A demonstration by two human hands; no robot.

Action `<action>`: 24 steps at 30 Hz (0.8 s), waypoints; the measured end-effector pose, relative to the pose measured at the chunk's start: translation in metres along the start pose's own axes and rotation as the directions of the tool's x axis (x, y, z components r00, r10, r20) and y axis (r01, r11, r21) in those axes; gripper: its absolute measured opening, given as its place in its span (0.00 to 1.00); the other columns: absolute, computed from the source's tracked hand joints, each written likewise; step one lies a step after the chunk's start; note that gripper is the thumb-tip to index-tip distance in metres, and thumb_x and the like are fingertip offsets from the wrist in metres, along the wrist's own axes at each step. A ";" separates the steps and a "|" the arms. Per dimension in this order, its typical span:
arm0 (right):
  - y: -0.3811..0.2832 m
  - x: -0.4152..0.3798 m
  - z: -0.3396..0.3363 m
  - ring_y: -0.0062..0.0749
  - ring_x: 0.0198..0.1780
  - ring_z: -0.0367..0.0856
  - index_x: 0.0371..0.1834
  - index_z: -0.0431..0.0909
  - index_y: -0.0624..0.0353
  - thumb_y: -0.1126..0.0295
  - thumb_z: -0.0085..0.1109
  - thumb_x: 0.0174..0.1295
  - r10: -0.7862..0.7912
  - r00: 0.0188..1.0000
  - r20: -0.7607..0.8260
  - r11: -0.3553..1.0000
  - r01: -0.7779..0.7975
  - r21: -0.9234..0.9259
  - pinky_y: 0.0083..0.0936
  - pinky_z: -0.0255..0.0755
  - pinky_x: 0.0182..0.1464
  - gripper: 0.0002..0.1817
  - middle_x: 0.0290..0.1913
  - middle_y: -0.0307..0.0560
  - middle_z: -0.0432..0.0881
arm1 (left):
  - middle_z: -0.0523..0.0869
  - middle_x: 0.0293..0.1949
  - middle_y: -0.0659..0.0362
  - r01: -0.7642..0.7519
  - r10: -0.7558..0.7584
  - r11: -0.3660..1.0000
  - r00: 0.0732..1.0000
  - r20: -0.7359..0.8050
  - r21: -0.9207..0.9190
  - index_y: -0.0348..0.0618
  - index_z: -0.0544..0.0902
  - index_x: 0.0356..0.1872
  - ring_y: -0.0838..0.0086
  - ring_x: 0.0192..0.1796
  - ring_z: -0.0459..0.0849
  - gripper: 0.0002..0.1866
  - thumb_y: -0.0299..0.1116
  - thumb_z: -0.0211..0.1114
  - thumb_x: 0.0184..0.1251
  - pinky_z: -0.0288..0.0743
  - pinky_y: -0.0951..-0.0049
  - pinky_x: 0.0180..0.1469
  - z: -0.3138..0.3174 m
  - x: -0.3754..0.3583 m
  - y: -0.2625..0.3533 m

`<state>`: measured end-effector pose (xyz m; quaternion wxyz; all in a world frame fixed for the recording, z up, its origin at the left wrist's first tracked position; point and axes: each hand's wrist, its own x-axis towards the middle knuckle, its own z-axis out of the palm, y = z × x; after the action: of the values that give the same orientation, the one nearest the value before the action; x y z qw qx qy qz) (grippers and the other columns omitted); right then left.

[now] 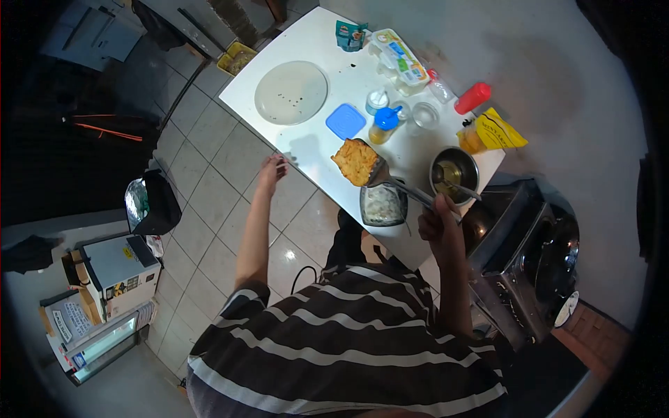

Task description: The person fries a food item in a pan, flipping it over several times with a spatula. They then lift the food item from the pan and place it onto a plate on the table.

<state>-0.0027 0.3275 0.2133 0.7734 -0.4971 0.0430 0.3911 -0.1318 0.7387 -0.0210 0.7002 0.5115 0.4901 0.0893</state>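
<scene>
Right hand (437,217) grips a spatula (398,184) carrying golden-brown fried toast (355,161) over the tabletop (313,150); left hand (272,167) rests loosely curled at its edge. Metal bowl (454,171) holds yellowish liquid.

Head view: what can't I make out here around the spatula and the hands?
- Right hand: its grip on the spatula handle is too small to read.
- Golden food piece: what it is, and its underside, hidden by itself.
- Glass container: contents pale, blurred, partly under the spatula.
- Metal bowl: liquid unclear.
- Left hand at the table edge: contact uncertain.
- Package labels: too small.
</scene>
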 end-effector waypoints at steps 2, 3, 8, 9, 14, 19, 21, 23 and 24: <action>0.012 0.030 0.022 0.15 0.19 0.51 0.25 0.61 0.44 0.55 0.54 0.72 0.019 0.999 -0.036 0.999 -0.018 0.033 0.19 0.44 0.21 0.18 0.19 0.27 0.53 | 0.86 0.41 0.62 0.043 -0.043 0.999 0.997 0.062 0.005 0.46 0.79 0.52 0.77 0.35 0.82 0.12 0.36 0.50 0.76 0.77 0.75 0.41 0.011 0.016 -0.011; 0.021 0.048 0.032 0.15 0.19 0.51 0.26 0.62 0.44 0.55 0.54 0.72 0.007 0.999 -0.048 0.997 -0.004 0.077 0.19 0.44 0.21 0.17 0.19 0.27 0.52 | 0.86 0.41 0.62 0.061 -0.062 0.998 0.994 0.091 0.017 0.48 0.79 0.52 0.77 0.35 0.82 0.12 0.37 0.50 0.76 0.77 0.76 0.41 0.017 0.015 -0.019; 0.047 0.150 0.065 0.15 0.19 0.51 0.27 0.62 0.44 0.56 0.54 0.72 0.037 0.999 0.037 0.995 -0.040 0.087 0.18 0.45 0.21 0.16 0.19 0.27 0.54 | 0.85 0.42 0.62 0.138 -0.113 0.985 0.969 0.219 -0.106 0.48 0.79 0.53 0.80 0.37 0.82 0.13 0.41 0.52 0.77 0.76 0.79 0.41 0.013 -0.017 -0.054; 0.051 0.173 0.073 0.15 0.19 0.52 0.27 0.62 0.44 0.56 0.54 0.72 0.010 0.999 0.032 0.997 -0.012 0.072 0.18 0.45 0.21 0.16 0.19 0.27 0.54 | 0.85 0.41 0.62 0.155 -0.116 0.975 0.966 0.230 -0.158 0.47 0.79 0.52 0.80 0.36 0.81 0.13 0.40 0.53 0.77 0.76 0.79 0.41 0.005 -0.021 -0.066; 0.085 0.288 0.099 0.14 0.18 0.54 0.25 0.62 0.45 0.56 0.57 0.71 -0.049 0.999 -0.003 0.998 0.049 0.045 0.16 0.47 0.20 0.18 0.19 0.27 0.56 | 0.82 0.39 0.61 0.143 -0.086 0.949 0.975 0.207 -0.279 0.43 0.78 0.51 0.78 0.37 0.80 0.12 0.37 0.53 0.77 0.75 0.78 0.43 -0.027 -0.062 -0.069; 0.108 0.365 0.124 0.14 0.15 0.54 0.26 0.63 0.46 0.56 0.60 0.69 -0.107 0.994 0.000 0.992 0.106 0.072 0.17 0.47 0.17 0.19 0.17 0.27 0.55 | 0.81 0.38 0.62 0.102 -0.061 0.940 0.989 0.133 -0.324 0.42 0.77 0.50 0.78 0.38 0.79 0.12 0.37 0.53 0.76 0.75 0.76 0.44 -0.050 -0.072 -0.071; 0.116 0.389 0.132 0.13 0.14 0.55 0.30 0.67 0.49 0.57 0.59 0.69 -0.131 0.991 -0.019 0.990 0.131 0.047 0.17 0.49 0.15 0.15 0.17 0.28 0.57 | 0.80 0.38 0.63 0.100 -0.059 0.938 0.990 0.130 -0.333 0.42 0.78 0.50 0.78 0.39 0.79 0.11 0.37 0.53 0.76 0.74 0.75 0.44 -0.053 -0.073 -0.071; 0.116 0.399 0.150 0.13 0.14 0.55 0.28 0.66 0.48 0.57 0.59 0.69 -0.156 0.987 -0.031 0.987 0.155 -0.035 0.17 0.48 0.15 0.16 0.16 0.27 0.55 | 0.80 0.37 0.63 0.100 -0.057 0.936 0.989 0.135 -0.338 0.42 0.78 0.50 0.78 0.39 0.79 0.11 0.37 0.53 0.76 0.74 0.75 0.45 -0.055 -0.075 -0.068; 0.116 0.401 0.160 0.13 0.14 0.54 0.26 0.65 0.47 0.56 0.59 0.70 -0.188 0.981 -0.041 0.976 0.182 -0.119 0.16 0.48 0.16 0.17 0.16 0.27 0.53 | 0.80 0.37 0.63 0.099 -0.051 0.933 0.988 0.146 -0.345 0.42 0.78 0.50 0.78 0.39 0.78 0.11 0.37 0.53 0.77 0.74 0.75 0.45 -0.054 -0.078 -0.068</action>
<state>0.1475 0.7046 0.0258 0.7753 -0.5526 -0.0058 0.3059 -0.2389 0.6925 -0.0293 0.8146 0.3639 0.4372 0.1136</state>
